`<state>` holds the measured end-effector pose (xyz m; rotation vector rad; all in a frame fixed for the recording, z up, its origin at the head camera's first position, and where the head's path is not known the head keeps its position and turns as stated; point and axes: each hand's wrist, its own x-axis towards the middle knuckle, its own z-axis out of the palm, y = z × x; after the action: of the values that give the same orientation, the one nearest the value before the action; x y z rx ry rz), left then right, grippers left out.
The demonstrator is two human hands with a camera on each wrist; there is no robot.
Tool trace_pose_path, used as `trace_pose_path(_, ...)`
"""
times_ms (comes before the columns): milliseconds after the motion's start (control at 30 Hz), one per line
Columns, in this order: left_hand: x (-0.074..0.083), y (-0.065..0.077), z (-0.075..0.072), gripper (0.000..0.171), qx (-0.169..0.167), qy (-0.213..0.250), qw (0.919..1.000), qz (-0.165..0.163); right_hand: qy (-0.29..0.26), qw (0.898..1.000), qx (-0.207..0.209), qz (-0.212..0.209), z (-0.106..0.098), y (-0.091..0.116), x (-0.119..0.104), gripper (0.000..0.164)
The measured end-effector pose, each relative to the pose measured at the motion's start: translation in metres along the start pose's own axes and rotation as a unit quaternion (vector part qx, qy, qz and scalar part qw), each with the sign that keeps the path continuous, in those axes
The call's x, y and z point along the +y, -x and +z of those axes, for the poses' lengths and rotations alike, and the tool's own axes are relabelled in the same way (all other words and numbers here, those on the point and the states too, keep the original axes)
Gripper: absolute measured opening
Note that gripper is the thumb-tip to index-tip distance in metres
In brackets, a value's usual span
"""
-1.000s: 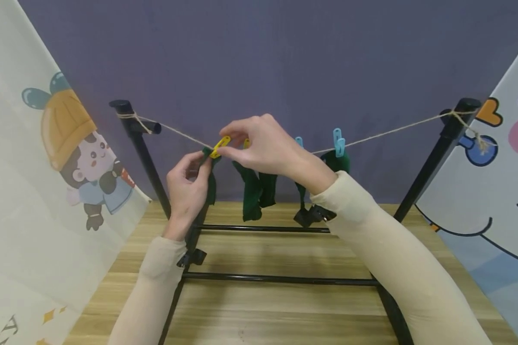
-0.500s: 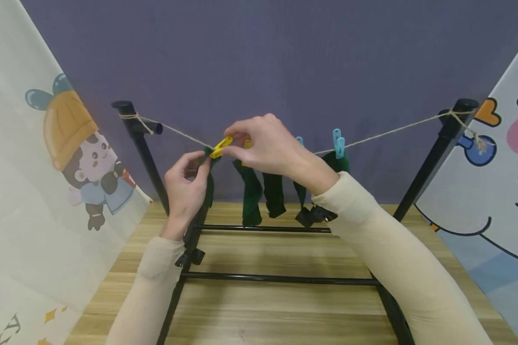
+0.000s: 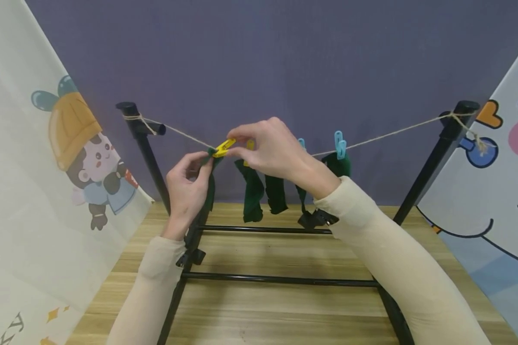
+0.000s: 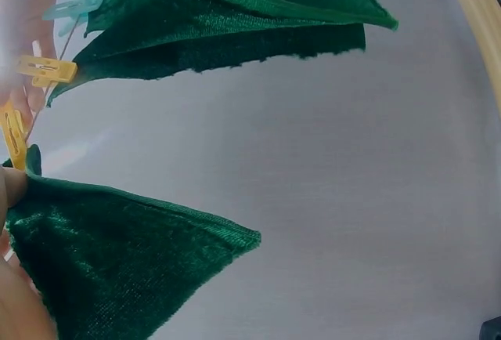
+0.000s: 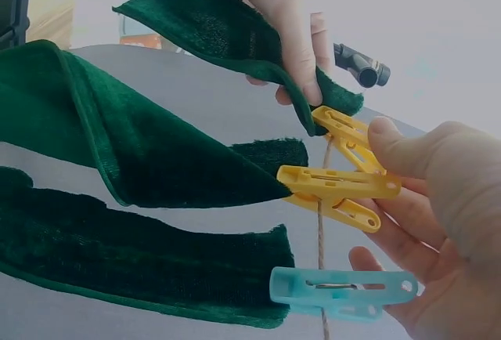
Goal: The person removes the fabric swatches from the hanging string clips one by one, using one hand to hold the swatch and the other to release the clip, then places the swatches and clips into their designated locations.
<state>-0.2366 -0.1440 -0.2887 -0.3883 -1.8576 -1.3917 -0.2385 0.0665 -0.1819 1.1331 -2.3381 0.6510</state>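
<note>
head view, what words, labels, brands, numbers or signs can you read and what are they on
"y", probably, ending slanted lettering on the white backdrop, lower left; neighbouring letters are cut off or unclear.
No other text is readable, none on the held yellow clothespin.
</note>
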Motion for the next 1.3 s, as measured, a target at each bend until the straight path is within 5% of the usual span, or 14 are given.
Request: trace_pose_path(1300,-0.006,-0.002,-0.006,0.016,0.006,0.002,1.0,0.007,-0.027,0.996,0.081,0.015,-0.002,0.011,0.004,0.025)
